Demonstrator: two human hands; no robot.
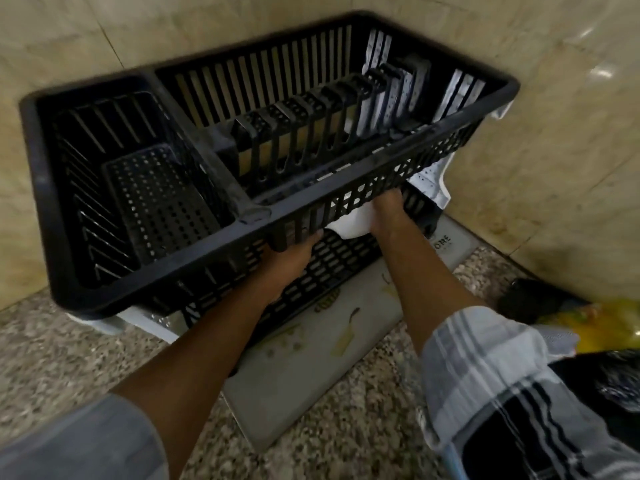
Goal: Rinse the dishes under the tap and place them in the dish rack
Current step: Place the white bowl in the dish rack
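Note:
The black plastic dish rack [194, 251] stands in the tiled corner, holding no dishes, and its front edge is tilted up off the counter. My left hand [289, 259] grips the bottom of the rack's front wall, fingers hidden beneath it. My right hand [388, 211] reaches under the rack's right end and holds a white cloth [348, 228], its fingertips hidden behind the rack's wall. The cloth runs on under the rack and shows through the slats at the right.
A grey drip tray [311, 368] with food scraps lies under the rack on the speckled granite counter [52, 344]. Beige tiled walls [554, 150] close in behind and to the right. A yellow bag [595, 327] and dark objects sit at the right edge.

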